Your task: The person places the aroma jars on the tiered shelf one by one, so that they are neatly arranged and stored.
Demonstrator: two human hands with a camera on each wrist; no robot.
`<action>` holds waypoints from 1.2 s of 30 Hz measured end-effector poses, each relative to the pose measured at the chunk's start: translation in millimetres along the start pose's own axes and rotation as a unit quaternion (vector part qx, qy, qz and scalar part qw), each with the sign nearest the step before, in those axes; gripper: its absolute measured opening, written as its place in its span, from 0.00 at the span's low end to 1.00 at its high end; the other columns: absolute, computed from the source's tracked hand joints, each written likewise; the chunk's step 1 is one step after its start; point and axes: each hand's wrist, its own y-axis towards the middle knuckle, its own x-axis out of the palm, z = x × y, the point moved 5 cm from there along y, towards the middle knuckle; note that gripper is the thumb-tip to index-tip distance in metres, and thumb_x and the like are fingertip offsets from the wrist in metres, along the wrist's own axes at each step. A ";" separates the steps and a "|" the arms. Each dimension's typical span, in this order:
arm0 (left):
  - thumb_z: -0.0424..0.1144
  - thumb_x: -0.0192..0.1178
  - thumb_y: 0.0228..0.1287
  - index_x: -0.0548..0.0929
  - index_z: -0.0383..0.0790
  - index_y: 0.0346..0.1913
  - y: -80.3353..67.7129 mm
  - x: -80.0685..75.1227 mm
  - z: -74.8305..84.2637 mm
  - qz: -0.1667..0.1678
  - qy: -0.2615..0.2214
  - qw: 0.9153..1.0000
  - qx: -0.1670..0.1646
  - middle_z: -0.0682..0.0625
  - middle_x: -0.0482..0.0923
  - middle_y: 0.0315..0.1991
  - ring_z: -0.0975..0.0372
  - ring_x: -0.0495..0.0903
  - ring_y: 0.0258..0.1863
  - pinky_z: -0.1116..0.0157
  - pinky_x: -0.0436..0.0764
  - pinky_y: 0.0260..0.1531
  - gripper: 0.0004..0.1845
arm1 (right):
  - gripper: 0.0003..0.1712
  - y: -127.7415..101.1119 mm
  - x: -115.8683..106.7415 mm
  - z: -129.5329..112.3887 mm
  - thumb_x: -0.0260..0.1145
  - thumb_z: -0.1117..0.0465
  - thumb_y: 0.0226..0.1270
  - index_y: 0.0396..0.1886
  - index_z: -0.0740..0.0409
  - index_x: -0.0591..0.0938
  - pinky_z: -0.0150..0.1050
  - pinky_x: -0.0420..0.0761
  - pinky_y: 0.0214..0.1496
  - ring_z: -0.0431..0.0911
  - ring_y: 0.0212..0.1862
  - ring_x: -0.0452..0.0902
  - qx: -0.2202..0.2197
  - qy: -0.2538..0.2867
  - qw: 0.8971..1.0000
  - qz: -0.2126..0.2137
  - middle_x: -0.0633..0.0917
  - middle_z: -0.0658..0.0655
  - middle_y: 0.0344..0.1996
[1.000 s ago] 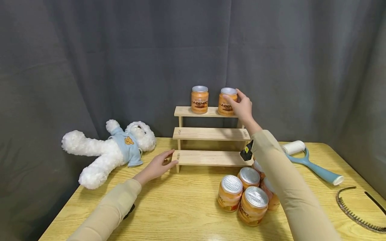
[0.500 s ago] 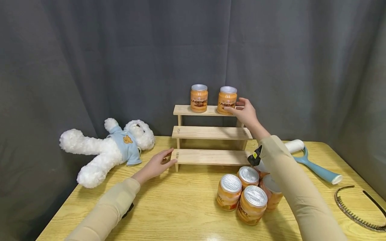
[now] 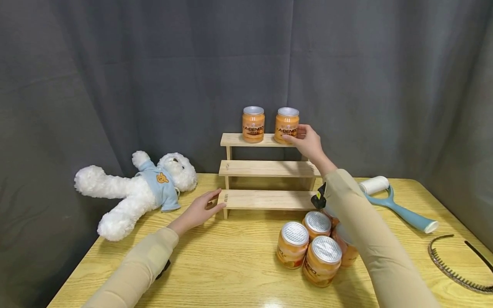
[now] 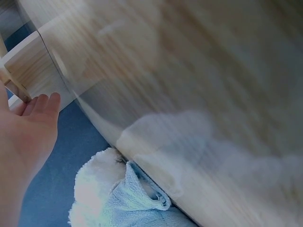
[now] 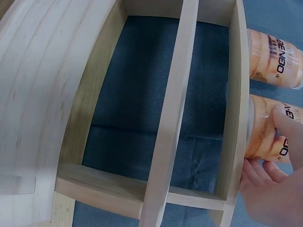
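Right hand (image 3: pixel 308 143): fingers wrapped round orange jar (image 3: pixel 286 125), right end of top shelf of wooden stepped rack (image 3: pixel 265 169), back-centre of table (image 3: pixel 231 273). Left hand (image 3: pixel 198 211): flat, steadying lowest step's left end. Risk: jar near shelf end, liable to topple if nudged.

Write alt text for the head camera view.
A person's right hand holds an orange jar on the top step of a wooden tiered shelf, beside a second jar. The left hand rests at the shelf's bottom corner; more jars cluster on the table.
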 end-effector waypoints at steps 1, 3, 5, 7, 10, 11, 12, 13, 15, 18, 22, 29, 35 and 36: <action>0.51 0.55 0.67 0.57 0.36 0.72 -0.1 0.0 0.3 0.000 0.000 1.000 0.001 0.38 0.58 0.70 0.49 0.63 0.67 0.55 0.70 0.63 0.36 | 0.43 0.3 0.5 -0.5 0.68 0.48 0.59 0.67 0.65 0.63 0.47 0.72 0.64 0.55 0.63 0.68 0.001 -0.004 1.000 0.001 0.71 0.65 0.62; 0.51 0.55 0.67 0.57 0.36 0.72 -0.3 0.0 0.5 0.000 0.000 1.000 0.001 0.38 0.58 0.70 0.49 0.63 0.67 0.55 0.70 0.63 0.37 | 0.42 1.0 1.1 -1.4 0.68 0.48 0.60 0.67 0.65 0.63 0.47 0.73 0.63 0.55 0.63 0.69 0.003 -0.010 1.000 0.001 0.71 0.64 0.62; 0.51 0.55 0.67 0.57 0.36 0.72 -0.4 0.0 0.6 0.001 -0.001 1.000 0.002 0.38 0.58 0.70 0.49 0.63 0.67 0.55 0.70 0.63 0.37 | 0.42 1.4 1.8 -2.3 0.68 0.48 0.60 0.67 0.65 0.63 0.47 0.73 0.63 0.56 0.63 0.69 0.005 -0.016 1.000 0.000 0.71 0.65 0.62; 0.51 0.55 0.67 0.57 0.37 0.72 -0.8 0.2 0.4 0.001 -0.001 1.000 0.002 0.39 0.58 0.70 0.49 0.63 0.67 0.55 0.70 0.63 0.37 | 0.42 1.4 2.3 -2.9 0.67 0.48 0.60 0.67 0.65 0.63 0.48 0.74 0.62 0.56 0.63 0.69 0.005 -0.024 1.000 0.002 0.72 0.64 0.62; 0.52 0.55 0.67 0.57 0.37 0.72 -1.5 1.4 0.0 -0.001 -0.001 1.000 0.003 0.38 0.58 0.70 0.48 0.63 0.67 0.55 0.69 0.63 0.37 | 0.42 0.7 2.8 -2.7 0.67 0.48 0.60 0.68 0.64 0.63 0.48 0.75 0.61 0.55 0.62 0.71 0.002 -0.034 0.999 0.009 0.73 0.64 0.61; 0.52 0.54 0.67 0.57 0.37 0.72 -1.8 1.8 -0.1 -0.002 0.001 1.000 0.003 0.38 0.57 0.70 0.48 0.63 0.67 0.55 0.70 0.63 0.37 | 0.42 0.4 2.9 -2.3 0.67 0.47 0.60 0.68 0.63 0.64 0.47 0.75 0.61 0.55 0.62 0.71 0.001 -0.038 0.999 0.011 0.73 0.64 0.61; 0.52 0.54 0.67 0.57 0.37 0.72 -1.9 2.1 0.1 -0.003 0.002 1.000 0.003 0.38 0.57 0.70 0.48 0.63 0.67 0.55 0.70 0.63 0.37 | 0.42 0.1 2.9 -1.8 0.67 0.47 0.60 0.68 0.63 0.64 0.47 0.75 0.61 0.55 0.61 0.72 0.000 -0.042 0.999 0.014 0.74 0.64 0.61; 0.52 0.54 0.67 0.57 0.36 0.72 -2.0 2.4 0.2 -0.003 0.004 1.000 0.003 0.38 0.57 0.70 0.48 0.63 0.67 0.54 0.70 0.63 0.37 | 0.42 -0.1 3.0 -1.4 0.67 0.46 0.60 0.68 0.63 0.64 0.47 0.76 0.60 0.54 0.61 0.72 -0.001 -0.046 0.999 0.016 0.74 0.64 0.61; 0.52 0.55 0.67 0.57 0.37 0.72 -2.0 2.1 1.0 -0.002 0.005 1.000 0.001 0.38 0.58 0.70 0.48 0.63 0.67 0.54 0.70 0.63 0.37 | 0.42 -0.2 2.9 -0.5 0.66 0.45 0.61 0.68 0.63 0.64 0.46 0.76 0.60 0.54 0.61 0.73 -0.003 -0.055 0.998 0.019 0.74 0.64 0.61; 0.51 0.55 0.68 0.57 0.36 0.72 -0.9 1.2 2.3 -0.002 0.009 1.000 0.000 0.38 0.58 0.70 0.48 0.63 0.67 0.54 0.70 0.63 0.37 | 0.42 -0.4 2.1 0.0 0.66 0.45 0.61 0.67 0.64 0.64 0.46 0.76 0.60 0.54 0.61 0.73 -0.006 -0.061 0.998 0.015 0.74 0.64 0.61; 0.51 0.54 0.68 0.57 0.35 0.72 1.4 1.1 2.6 -0.004 0.014 1.000 0.002 0.38 0.57 0.70 0.48 0.63 0.67 0.55 0.69 0.63 0.37 | 0.42 -4.0 -1.8 -1.3 0.67 0.46 0.61 0.67 0.65 0.64 0.46 0.75 0.61 0.54 0.62 0.71 0.001 -0.053 0.999 -0.010 0.73 0.65 0.62; 0.51 0.54 0.68 0.56 0.37 0.72 6.8 -1.0 1.9 -0.006 0.009 1.000 -0.003 0.38 0.56 0.71 0.48 0.62 0.68 0.55 0.69 0.64 0.37 | 0.45 -12.5 -16.3 0.1 0.64 0.43 0.62 0.70 0.62 0.61 0.49 0.70 0.66 0.55 0.66 0.66 -0.004 -0.057 0.996 -0.071 0.68 0.64 0.66; 0.52 0.53 0.68 0.56 0.36 0.72 8.9 -3.8 -0.1 -0.007 0.020 1.000 0.002 0.38 0.57 0.71 0.48 0.63 0.67 0.54 0.69 0.63 0.37 | 0.42 -16.7 -23.0 9.0 0.62 0.43 0.64 0.71 0.60 0.60 0.51 0.69 0.66 0.55 0.67 0.64 -0.021 -0.064 0.993 -0.098 0.68 0.62 0.66; 0.52 0.53 0.68 0.56 0.35 0.72 8.9 -3.5 -0.9 -0.007 0.022 1.000 0.003 0.38 0.57 0.71 0.47 0.63 0.67 0.54 0.69 0.63 0.37 | 0.42 -18.0 -24.3 10.4 0.61 0.44 0.65 0.71 0.60 0.60 0.52 0.68 0.66 0.55 0.67 0.64 -0.024 -0.066 0.992 -0.104 0.68 0.62 0.66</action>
